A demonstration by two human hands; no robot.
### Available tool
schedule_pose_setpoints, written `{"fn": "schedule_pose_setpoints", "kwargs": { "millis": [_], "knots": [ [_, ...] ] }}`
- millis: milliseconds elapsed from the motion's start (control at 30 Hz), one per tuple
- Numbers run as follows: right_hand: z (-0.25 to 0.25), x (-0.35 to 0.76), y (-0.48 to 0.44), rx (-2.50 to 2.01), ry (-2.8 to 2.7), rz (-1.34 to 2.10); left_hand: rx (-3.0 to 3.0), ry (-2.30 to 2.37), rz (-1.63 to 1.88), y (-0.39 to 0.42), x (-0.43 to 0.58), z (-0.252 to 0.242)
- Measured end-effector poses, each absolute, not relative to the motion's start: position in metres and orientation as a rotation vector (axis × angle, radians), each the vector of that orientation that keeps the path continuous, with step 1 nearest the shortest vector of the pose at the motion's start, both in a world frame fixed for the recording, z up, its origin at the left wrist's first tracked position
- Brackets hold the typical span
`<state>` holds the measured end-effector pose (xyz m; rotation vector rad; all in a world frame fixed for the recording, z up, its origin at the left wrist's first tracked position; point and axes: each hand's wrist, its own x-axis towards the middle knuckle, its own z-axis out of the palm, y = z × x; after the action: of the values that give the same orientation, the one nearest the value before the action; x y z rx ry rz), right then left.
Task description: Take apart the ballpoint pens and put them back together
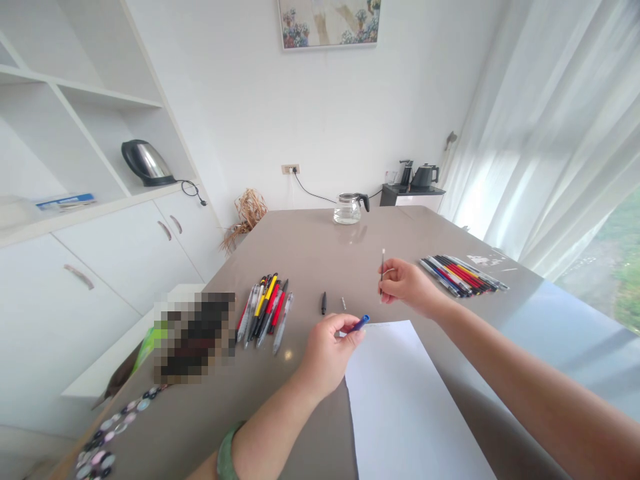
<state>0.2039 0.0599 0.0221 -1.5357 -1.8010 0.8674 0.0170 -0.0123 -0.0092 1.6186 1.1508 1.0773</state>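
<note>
My left hand (330, 350) is closed round a blue pen barrel (359, 324) whose end pokes out past my fingers, just above the top edge of a white sheet of paper (400, 400). My right hand (407, 283) pinches a thin pen refill (383, 267), held upright above the table. A black pen cap (323, 303) and a small metal part (343, 303) lie on the table between my hands and the far edge.
A pile of several pens (265, 308) lies left of the hands; a row of several pens (463, 273) lies at the right. A glass jug (349, 208) stands at the far end of the grey table (310, 247). A beaded string (107, 440) lies at the near left.
</note>
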Motion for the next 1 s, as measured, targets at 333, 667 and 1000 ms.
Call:
{"fn": "schedule_pose_setpoints", "kwargs": {
  "millis": [333, 667, 1000],
  "knots": [
    [0.018, 0.210, -0.009, -0.862, -1.344, 0.960, 1.667, 1.173, 1.036, -0.011, 0.021, -0.016],
    [0.009, 0.208, -0.022, -0.918, -1.721, 0.695, 1.686, 1.197, 0.976, -0.011, 0.026, -0.017],
    [0.010, 0.211, -0.023, -0.797, -1.843, 0.618, 1.663, 1.175, 0.979, -0.010, 0.027, -0.017]
  ]
}}
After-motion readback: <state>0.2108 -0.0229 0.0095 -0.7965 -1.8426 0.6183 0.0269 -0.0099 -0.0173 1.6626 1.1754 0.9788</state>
